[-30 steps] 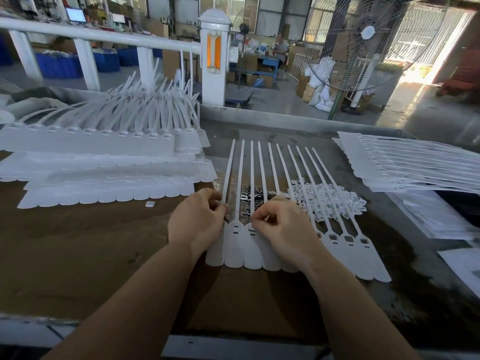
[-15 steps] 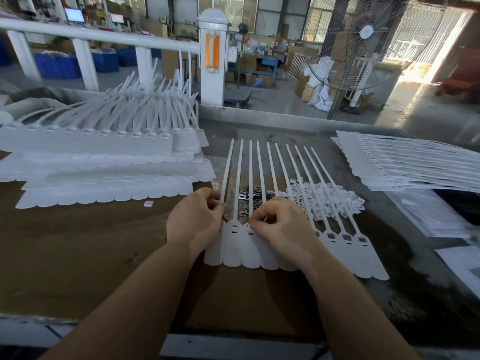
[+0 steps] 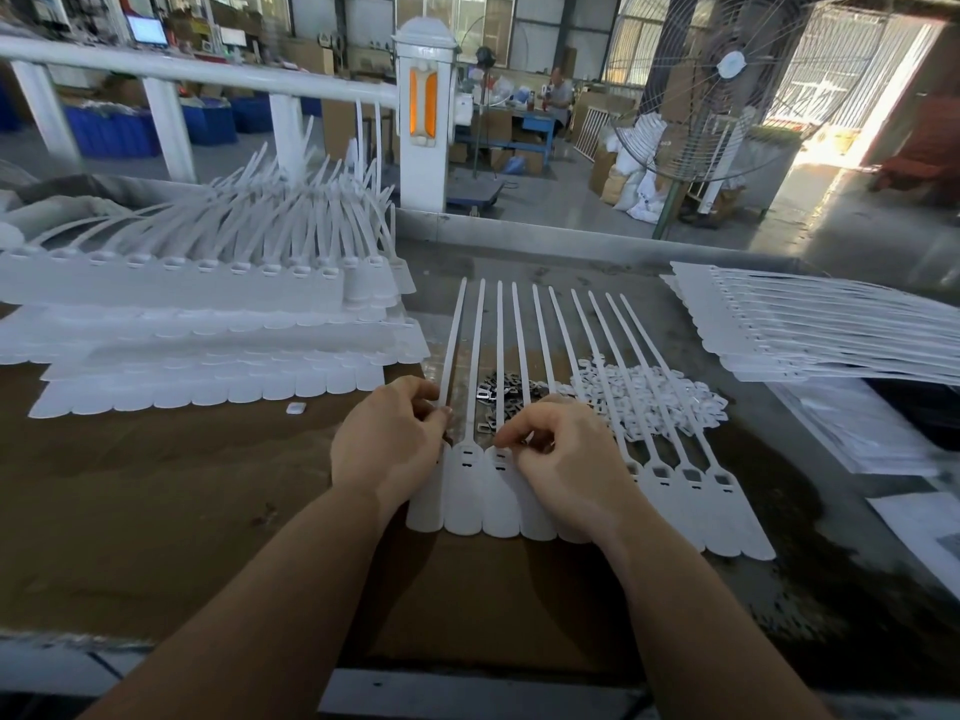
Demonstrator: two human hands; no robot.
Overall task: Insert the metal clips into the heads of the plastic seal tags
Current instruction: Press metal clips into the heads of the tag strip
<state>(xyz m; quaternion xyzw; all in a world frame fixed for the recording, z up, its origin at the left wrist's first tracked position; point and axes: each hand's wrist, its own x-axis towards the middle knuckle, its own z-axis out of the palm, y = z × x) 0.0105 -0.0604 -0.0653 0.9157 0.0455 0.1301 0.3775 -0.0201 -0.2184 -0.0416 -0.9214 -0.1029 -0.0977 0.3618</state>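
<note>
- Hands barely moved since before: left hand (image 3: 387, 449) still pinching the 9 o'clock seal tags (image 3: 465, 491).
- right hand (image 3: 566, 459) fingers curled together; clip unclear.

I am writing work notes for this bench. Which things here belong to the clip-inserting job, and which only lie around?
Belongs to the job:
- strip of seal tags under both hands
- metal clips heaped behind it
- left hand and right hand, fingers curled at the tag heads

Only lying around:
- stacked tag strips, left
- flat tag strips, right
- white plastic pieces
- standing fan
</note>
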